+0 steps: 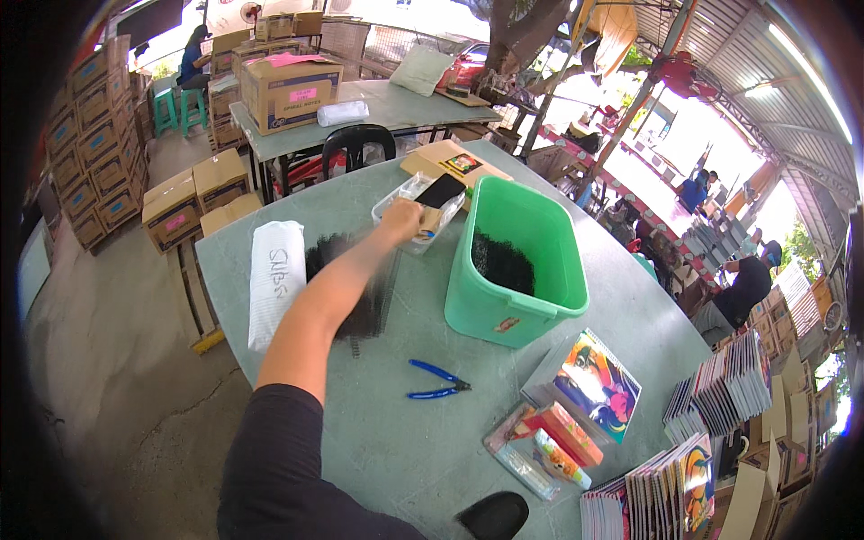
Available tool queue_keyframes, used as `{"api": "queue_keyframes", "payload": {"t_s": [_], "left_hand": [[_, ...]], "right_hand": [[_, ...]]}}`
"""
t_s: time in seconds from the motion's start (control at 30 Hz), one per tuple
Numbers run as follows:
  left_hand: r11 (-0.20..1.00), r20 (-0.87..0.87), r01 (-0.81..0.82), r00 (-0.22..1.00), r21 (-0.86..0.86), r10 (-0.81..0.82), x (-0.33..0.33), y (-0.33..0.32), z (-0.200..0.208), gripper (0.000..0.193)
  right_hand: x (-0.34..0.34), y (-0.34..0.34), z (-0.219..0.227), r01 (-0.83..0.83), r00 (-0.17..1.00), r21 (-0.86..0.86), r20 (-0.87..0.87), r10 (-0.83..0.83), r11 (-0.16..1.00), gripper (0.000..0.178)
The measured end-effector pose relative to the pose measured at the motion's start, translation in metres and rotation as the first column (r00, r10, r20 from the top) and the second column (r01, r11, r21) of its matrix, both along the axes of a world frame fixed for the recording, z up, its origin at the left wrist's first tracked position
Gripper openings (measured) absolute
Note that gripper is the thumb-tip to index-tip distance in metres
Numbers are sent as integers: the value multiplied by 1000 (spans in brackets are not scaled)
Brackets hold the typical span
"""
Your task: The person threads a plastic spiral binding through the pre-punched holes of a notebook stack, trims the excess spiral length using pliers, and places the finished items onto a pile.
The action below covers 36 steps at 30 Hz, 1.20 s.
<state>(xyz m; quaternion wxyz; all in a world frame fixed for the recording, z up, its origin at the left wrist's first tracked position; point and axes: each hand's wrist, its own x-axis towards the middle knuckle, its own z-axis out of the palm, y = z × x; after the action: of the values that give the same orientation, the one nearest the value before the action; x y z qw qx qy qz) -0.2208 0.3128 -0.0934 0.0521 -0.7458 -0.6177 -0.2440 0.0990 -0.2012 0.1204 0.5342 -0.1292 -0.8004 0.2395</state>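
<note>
My left hand reaches across the table to a clear plastic container. Its fingers curl closed at the container beside a brown cardboard-like piece; what they grip is hidden. A black phone lies on the container, just past the fingers. Partly beneath my forearm is a pile of black spiral binding coils. More black coils lie inside the green plastic bin, right of the hand. Blue-handled cutters rest on the table, jaws pointing right. My right hand is out of the picture.
A white wrapped package lies at the table's left. Spiral notebooks, packaged items and notebook stacks stand at the right. A flat cardboard box lies behind the bin. Beyond are a chair, another table and cartons.
</note>
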Motion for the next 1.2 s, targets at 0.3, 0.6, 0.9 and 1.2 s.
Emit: {"api": "queue_keyframes", "payload": {"t_s": [0.3, 0.6, 0.9, 1.2], "left_hand": [[967, -159, 126, 974, -220, -163, 33, 60, -31, 22], [961, 332, 33, 935, 275, -127, -5, 56, -15, 20], [700, 479, -239, 862, 673, -167, -8, 36, 59, 26], [790, 247, 559, 752, 251, -611, 107, -258, 100, 22]], "right_hand": [[7, 45, -1, 26, 990, 116, 132, -41, 993, 22], [10, 49, -18, -132, 991, 153, 43, 126, 979, 19], [22, 48, -10, -149, 986, 74, 81, 143, 986, 17], [18, 99, -97, 560, 801, -210, 383, -460, 801, 42]]}}
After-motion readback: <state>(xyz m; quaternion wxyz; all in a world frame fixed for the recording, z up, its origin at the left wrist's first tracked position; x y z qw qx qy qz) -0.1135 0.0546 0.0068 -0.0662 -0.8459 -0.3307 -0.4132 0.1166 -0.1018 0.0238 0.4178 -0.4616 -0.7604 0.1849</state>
